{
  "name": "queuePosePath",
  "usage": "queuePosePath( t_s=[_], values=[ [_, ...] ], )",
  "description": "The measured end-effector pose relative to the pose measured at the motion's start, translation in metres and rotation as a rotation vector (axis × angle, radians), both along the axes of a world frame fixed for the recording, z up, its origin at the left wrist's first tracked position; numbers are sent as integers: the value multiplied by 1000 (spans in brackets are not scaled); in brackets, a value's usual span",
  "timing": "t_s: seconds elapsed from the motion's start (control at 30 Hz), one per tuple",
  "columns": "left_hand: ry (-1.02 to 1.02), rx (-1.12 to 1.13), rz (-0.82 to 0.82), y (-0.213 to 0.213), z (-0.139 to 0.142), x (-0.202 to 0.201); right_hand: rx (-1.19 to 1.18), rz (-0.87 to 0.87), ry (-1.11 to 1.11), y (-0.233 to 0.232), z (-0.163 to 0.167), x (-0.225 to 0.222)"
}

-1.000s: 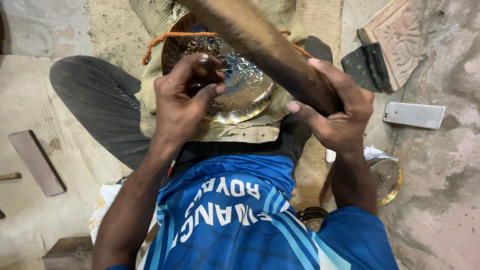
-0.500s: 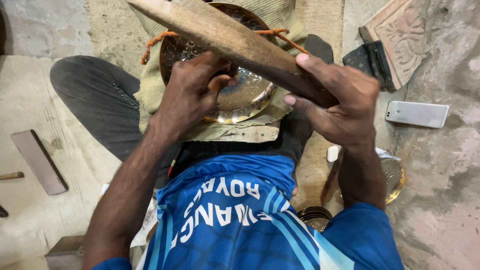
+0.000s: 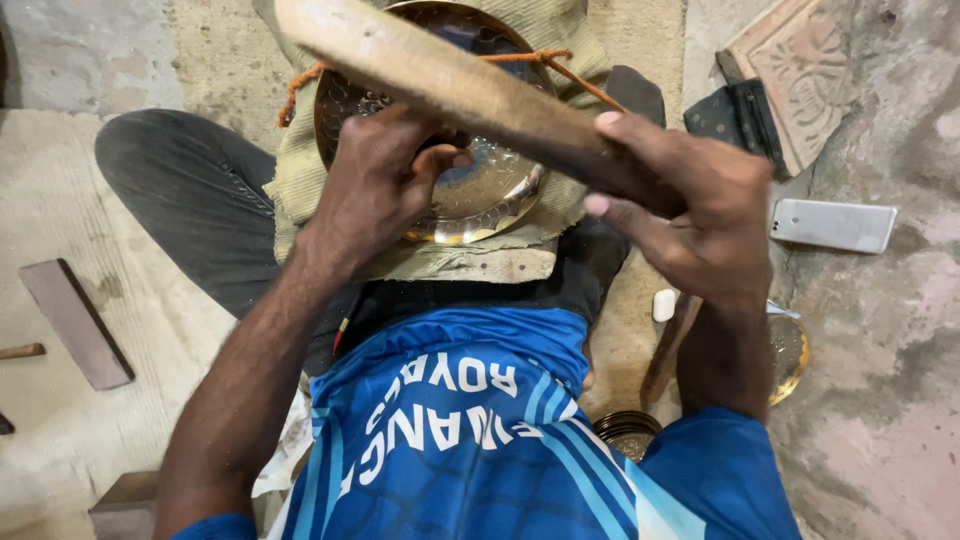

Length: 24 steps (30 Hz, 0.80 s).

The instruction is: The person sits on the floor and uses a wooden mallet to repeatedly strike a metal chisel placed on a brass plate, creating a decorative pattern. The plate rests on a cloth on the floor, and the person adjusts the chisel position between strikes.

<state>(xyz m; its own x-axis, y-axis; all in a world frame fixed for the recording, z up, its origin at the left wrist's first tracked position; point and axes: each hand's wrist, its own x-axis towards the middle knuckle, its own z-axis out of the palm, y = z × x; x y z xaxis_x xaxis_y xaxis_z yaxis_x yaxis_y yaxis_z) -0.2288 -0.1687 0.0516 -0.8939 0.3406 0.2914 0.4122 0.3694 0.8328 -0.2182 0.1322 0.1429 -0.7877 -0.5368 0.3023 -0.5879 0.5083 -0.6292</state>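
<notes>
I sit cross-legged on the floor with a round engraved brass plate (image 3: 490, 195) resting on a folded khaki cloth (image 3: 300, 170) over my lap. My left hand (image 3: 385, 180) is bunched over the plate's middle, its fingers pinched together on a small tool that is mostly hidden. My right hand (image 3: 700, 215) grips the dark handle end of a long wooden mallet (image 3: 430, 70), which slants up to the left above the plate. An orange cord (image 3: 560, 65) crosses the plate's far rim.
A white phone (image 3: 833, 224) lies on the floor at the right, near a carved reddish slab (image 3: 800, 60) and a black case (image 3: 735, 115). A second brass dish (image 3: 788, 350) sits by my right arm. A flat wooden block (image 3: 75, 322) lies at the left.
The mallet's head has swung further left and flattened over the plate. My left hand has closed more tightly on the plate's middle.
</notes>
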Motion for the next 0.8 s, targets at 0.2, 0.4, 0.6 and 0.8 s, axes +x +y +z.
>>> queuePosePath(
  t_s=[0.2,0.4,0.6,0.8],
  values=[
    [61,27,-24,0,9,1,-59,-27,-17,5,1,2],
    [56,11,-21,-2,13,2,-118,-12,-72,-2,0,2],
    [70,-21,-22,-5,13,1,-109,-58,-50,5,-10,6],
    [112,-14,-36,-8,13,0,-189,-54,-88,0,-12,1]
  ],
)
